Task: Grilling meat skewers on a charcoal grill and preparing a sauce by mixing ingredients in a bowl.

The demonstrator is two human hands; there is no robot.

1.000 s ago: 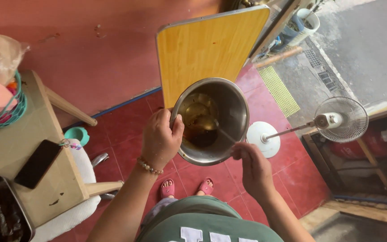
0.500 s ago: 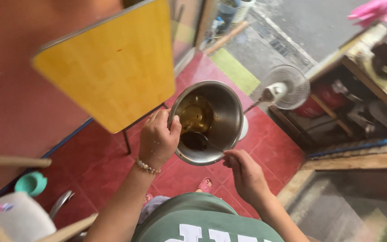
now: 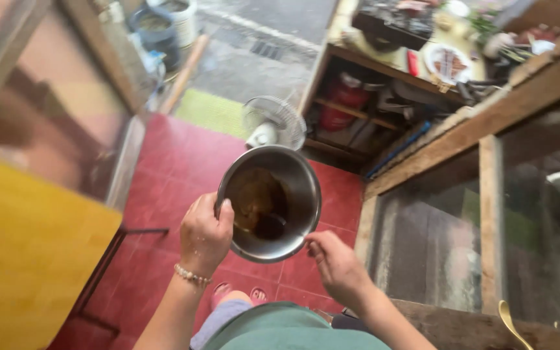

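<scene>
1. At the centre of the head view, a round stainless-steel bowl (image 3: pixel 270 202) is held in the air above a red tiled floor (image 3: pixel 183 162).
2. Left hand (image 3: pixel 205 234): clenched on the near-left rim of the bowl, thumb over the edge and fingers wrapped beneath. A beaded bracelet (image 3: pixel 191 275) sits on that wrist.
3. Right hand (image 3: pixel 338 266): positioned at the near-right rim of the bowl, fingertips (image 3: pixel 311 245) at or just touching the edge. Whether it actually grasps the rim cannot be told; the fingers are loosely curled, not closed on anything visible.
4. Bowl contents: a dark brown liquid with a darker patch near the bottom; the inner wall is smeared brown on the left side.
5. Below the bowl: the person's green garment (image 3: pixel 293 330) and feet in pink sandals (image 3: pixel 238 295) on the tiles.
6. Left of the hands: a yellow tabletop (image 3: pixel 27 253) on a dark metal frame (image 3: pixel 105 266), well apart from the bowl.
7. Beyond the bowl: a white electric fan (image 3: pixel 273 123) stands on the floor, beside a wooden shelf unit (image 3: pixel 371 110) loaded with kitchenware.
8. Right of the bowl: a wooden-framed glass panel (image 3: pixel 494 214).
</scene>
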